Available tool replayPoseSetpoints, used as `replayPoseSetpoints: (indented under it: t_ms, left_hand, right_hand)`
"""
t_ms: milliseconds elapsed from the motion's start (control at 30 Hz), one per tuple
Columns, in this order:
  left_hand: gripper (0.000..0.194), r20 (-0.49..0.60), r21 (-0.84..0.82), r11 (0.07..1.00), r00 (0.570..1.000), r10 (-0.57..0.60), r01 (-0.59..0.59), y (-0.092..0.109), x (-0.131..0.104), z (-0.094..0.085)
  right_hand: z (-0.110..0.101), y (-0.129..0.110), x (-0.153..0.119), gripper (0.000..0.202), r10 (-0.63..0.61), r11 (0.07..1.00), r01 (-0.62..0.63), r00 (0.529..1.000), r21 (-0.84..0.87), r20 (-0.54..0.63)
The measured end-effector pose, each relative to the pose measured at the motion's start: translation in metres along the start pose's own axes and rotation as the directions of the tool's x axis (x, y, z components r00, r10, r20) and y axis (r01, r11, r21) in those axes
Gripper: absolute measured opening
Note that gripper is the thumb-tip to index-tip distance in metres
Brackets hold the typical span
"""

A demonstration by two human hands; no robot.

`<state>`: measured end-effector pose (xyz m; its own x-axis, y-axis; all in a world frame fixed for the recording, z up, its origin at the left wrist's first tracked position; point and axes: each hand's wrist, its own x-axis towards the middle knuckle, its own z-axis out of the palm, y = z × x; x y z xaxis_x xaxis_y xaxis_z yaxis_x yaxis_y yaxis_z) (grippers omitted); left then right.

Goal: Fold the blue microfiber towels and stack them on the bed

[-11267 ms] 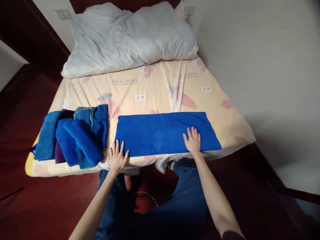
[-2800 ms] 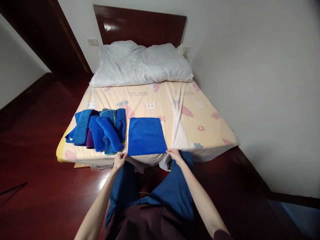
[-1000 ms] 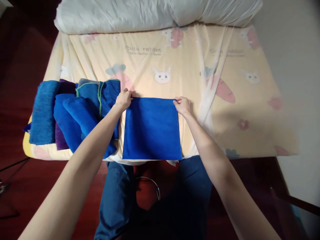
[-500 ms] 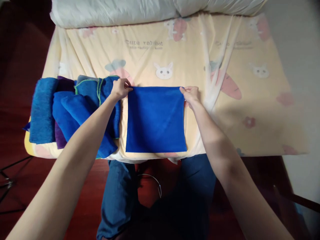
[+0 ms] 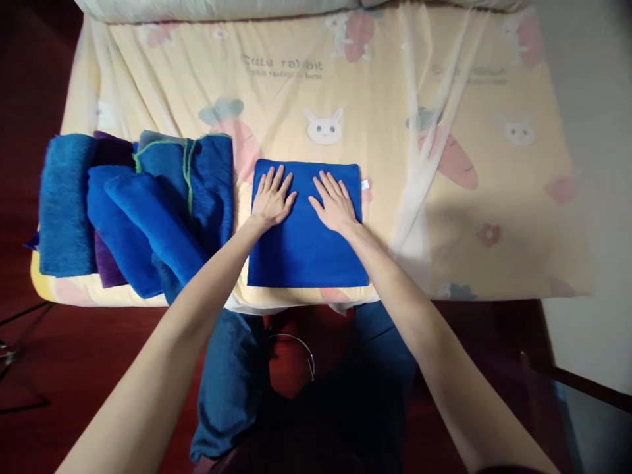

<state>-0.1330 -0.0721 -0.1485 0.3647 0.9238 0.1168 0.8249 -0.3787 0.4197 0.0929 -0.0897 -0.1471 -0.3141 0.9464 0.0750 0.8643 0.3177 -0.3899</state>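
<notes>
A blue cloth (image 5: 306,253), folded to a rough square, lies flat in front of me on the patterned sheet. My left hand (image 5: 273,197) rests flat on its upper left part, fingers spread. On the upper right part lies my right hand (image 5: 334,201), palm down with fingers apart. Neither hand grips anything. A small white tag (image 5: 365,185) sticks out at the cloth's right edge. To the left is a heap of towels: a bright blue one (image 5: 126,224), a dark blue one with green edging (image 5: 212,178), and a rolled teal-blue one (image 5: 68,204).
The yellow sheet (image 5: 375,131) with rabbit and carrot prints covers the bed or table, creased right of centre. A pale padded bundle (image 5: 222,9) lies along the far edge. A pale wall (image 5: 592,263) stands at the right. Thin dark metal legs (image 5: 22,359) are at lower left.
Both hands have let go of the cloth's far corners and moved inward, now lying flat on it. The white tag has come into view. The camera view has shifted slightly.
</notes>
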Motion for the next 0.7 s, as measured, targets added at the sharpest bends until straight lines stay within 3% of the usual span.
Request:
replayPoseSetpoints:
  t_ms: [167, 233, 300, 433, 500, 567, 700]
  left_hand:
    - [0.074, -0.072, -0.036, 0.996, 0.994, -0.087, 0.085, -0.028, 0.010, 0.005]
    - [0.072, -0.072, -0.040, 0.995, 0.993, -0.092, 0.089, -0.022, 0.011, 0.003]
    - [0.070, -0.063, -0.027, 0.997, 0.995, -0.074, 0.072, -0.001, 0.001, 0.002]
    - [0.064, 0.021, -0.001, 0.999, 0.999, 0.046, -0.046, 0.057, -0.062, 0.002]
    - [0.062, 0.038, 0.011, 0.999, 0.998, 0.048, -0.048, 0.075, -0.104, 0.000]
    - [0.061, 0.018, 0.033, 0.999, 1.000, 0.022, -0.022, 0.080, -0.142, -0.005]
    - [0.061, -0.028, 0.066, 0.995, 0.997, -0.078, 0.080, 0.072, -0.193, -0.023]
  right_hand:
    - [-0.010, 0.053, 0.013, 0.067, 0.131, 0.990, -0.133, 0.991, -0.038, -0.028]
    - [-0.015, 0.050, 0.017, 0.067, 0.139, 0.988, -0.142, 0.989, -0.062, -0.049]
    - [-0.013, 0.024, 0.009, 0.067, 0.111, 0.990, -0.116, 0.991, -0.079, -0.073]
    - [0.003, -0.051, -0.046, 0.064, -0.016, 0.999, 0.015, 1.000, -0.028, -0.007]
    - [0.008, -0.072, -0.082, 0.061, -0.020, 1.000, 0.020, 1.000, -0.009, 0.001]
    - [0.006, -0.074, -0.114, 0.061, 0.015, 1.000, -0.015, 0.999, -0.006, -0.038]
    - [-0.017, -0.044, -0.163, 0.058, 0.060, 0.998, -0.059, 0.993, 0.008, -0.101]
